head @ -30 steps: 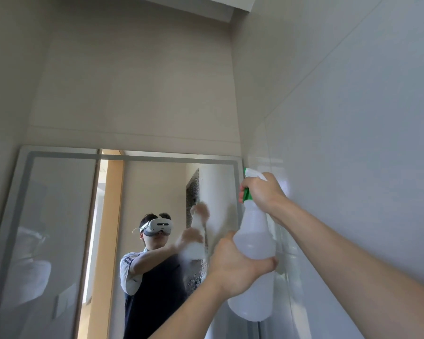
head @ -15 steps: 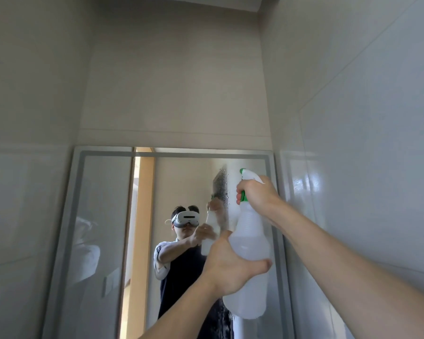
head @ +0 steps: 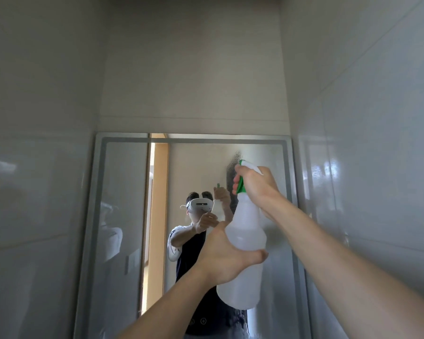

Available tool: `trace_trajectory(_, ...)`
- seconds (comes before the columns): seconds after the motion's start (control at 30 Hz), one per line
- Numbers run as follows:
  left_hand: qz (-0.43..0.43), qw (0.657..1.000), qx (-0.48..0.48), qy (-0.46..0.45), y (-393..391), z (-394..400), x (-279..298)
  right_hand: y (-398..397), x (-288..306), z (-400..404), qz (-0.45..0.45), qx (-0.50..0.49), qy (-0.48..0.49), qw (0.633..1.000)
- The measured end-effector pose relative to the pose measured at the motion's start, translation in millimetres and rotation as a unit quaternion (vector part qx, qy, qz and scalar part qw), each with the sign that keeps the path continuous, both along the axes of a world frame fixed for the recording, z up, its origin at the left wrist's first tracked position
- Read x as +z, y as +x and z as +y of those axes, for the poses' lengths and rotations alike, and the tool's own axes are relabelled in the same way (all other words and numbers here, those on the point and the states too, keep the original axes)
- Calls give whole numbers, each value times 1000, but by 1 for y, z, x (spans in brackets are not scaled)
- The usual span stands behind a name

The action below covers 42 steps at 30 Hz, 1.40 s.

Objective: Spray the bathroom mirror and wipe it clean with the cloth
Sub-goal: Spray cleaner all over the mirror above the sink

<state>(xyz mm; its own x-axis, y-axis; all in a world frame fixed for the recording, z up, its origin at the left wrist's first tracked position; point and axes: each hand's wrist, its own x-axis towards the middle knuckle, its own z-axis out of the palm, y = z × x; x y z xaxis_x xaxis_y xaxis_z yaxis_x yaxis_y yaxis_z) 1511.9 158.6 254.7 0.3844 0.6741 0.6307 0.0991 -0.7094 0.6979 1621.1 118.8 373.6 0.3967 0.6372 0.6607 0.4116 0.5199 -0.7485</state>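
Two hands on the spray bottle [head: 242, 255]: my left hand [head: 227, 258] wraps the body, my right hand [head: 255, 182] curls round the green trigger head, nozzle just short of the mirror [head: 123, 216]. Since a second ago my view has swung left, centring the glass, and a misted patch [head: 231, 167] shows upper right. I judge spraying is underway; no cloth in sight.

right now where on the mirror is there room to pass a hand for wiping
Free: the left and middle of the mirror, between its left frame and the spray bottle. Crowded: the right side, where the left hand grips the bottle's body, the right hand grips its trigger, and droplets sit.
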Motion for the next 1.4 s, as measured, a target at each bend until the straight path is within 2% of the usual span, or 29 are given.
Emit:
trace_trajectory(0.27,26,1000,-6,-17,-14,2,-21,-6,-23,11,23,10,-16,1000)
trace_trajectory(0.6,32,996,-22,-82,-14,-10,-55,-3,-58,16,18,6,-46,999)
trace_trajectory(0.97,90,992,33,-79,-20,-6,-96,-3,-111,16,73,21,-2,997)
trace_trajectory(1.4,102,986,29,-127,-38,-25,-153,-16,-172,12,56,-2,-62,997)
